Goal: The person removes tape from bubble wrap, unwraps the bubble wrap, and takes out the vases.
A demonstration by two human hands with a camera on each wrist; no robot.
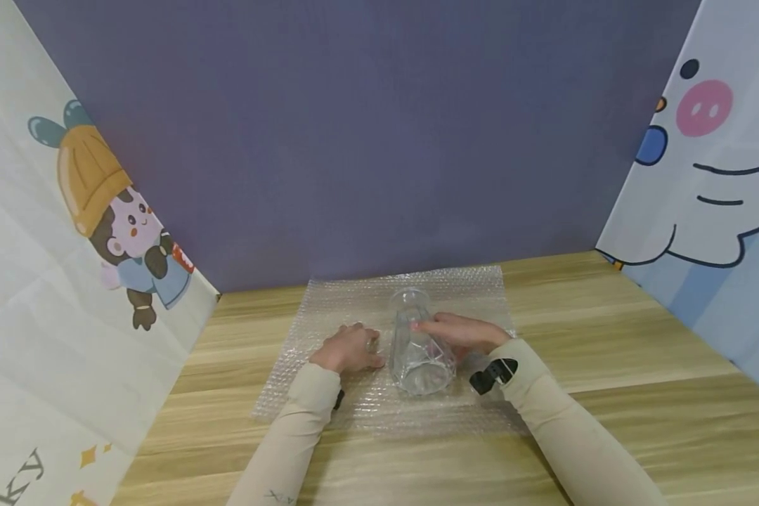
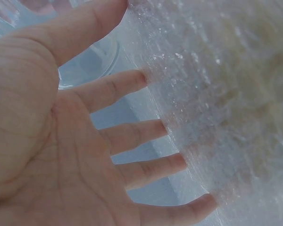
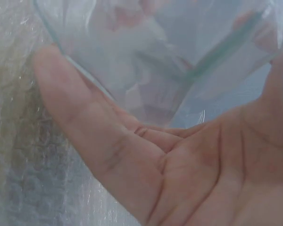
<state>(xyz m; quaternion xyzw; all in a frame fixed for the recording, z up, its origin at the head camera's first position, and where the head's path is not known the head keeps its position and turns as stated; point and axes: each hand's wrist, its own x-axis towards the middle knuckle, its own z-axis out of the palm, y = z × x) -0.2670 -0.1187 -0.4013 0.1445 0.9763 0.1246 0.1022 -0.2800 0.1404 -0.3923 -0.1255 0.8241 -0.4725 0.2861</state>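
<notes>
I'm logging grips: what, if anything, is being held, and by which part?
The right hand grips the clear glass vessel by the right side of its body. The left hand touches the bubble wrap.

Vase [image 1: 419,364]: clear glass look, glossy, smooth facets. Bubble wrap [image 1: 341,301]: thin clear plastic, bumpy, shiny. Desk [image 1: 645,337]: wood-grain, smooth. Back panel [image 1: 379,140]: matt. Sleeves [image 1: 582,436]: matt cloth.

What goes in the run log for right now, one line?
left hand: touching bubble wrap | right hand: gripping clear vessel | setting: bubble wrap on wooden table
</notes>
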